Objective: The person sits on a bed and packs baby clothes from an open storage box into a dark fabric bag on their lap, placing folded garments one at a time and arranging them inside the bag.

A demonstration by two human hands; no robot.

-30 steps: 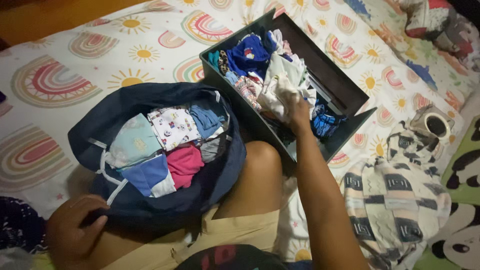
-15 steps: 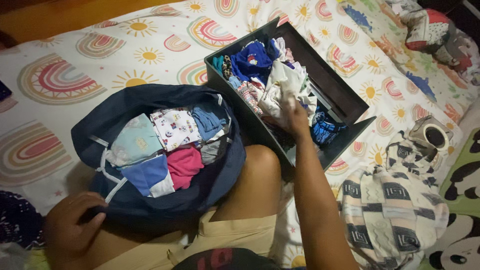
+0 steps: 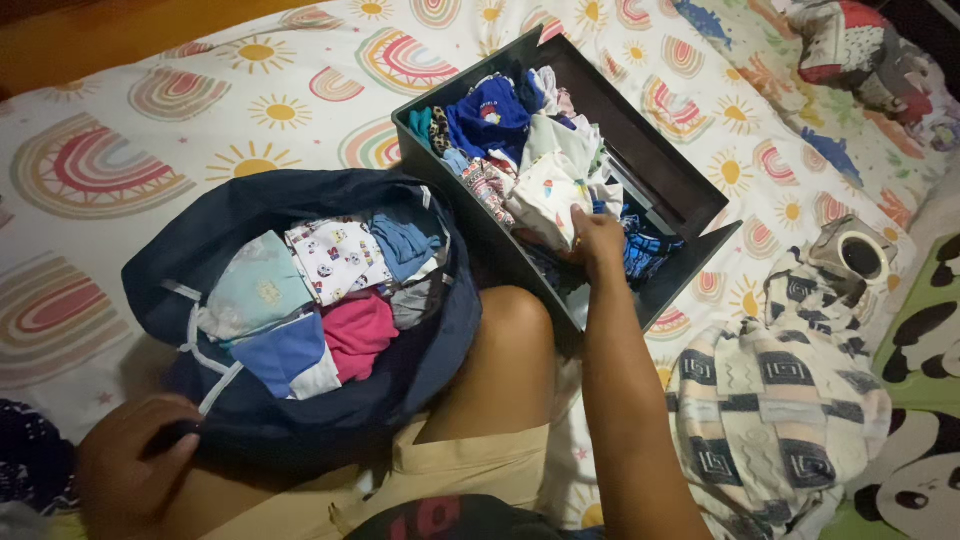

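I sit on a bed with a dark navy cloth bag [image 3: 250, 200] against my bent knee, stuffed with folded small clothes in pink, blue, pale green and a printed white. My left hand [image 3: 125, 475] grips the bag's near rim at the lower left. My right hand [image 3: 597, 240] reaches into a dark rectangular box [image 3: 680, 185] and its fingers hold the edge of a white printed garment [image 3: 545, 190]. More folded clothes, among them a blue top [image 3: 485, 115], fill the box's left half.
The bedsheet [image 3: 150, 110] is white with rainbows and suns. A patterned cream and dark blanket [image 3: 780, 400] lies at the right, with a roll of tape [image 3: 862, 255] above it. A panda-print cloth [image 3: 925, 340] lies at the far right edge.
My right hand has come down and slightly towards me inside the box, pressing the white garment lower among the clothes. My left hand stays on the bag's rim.
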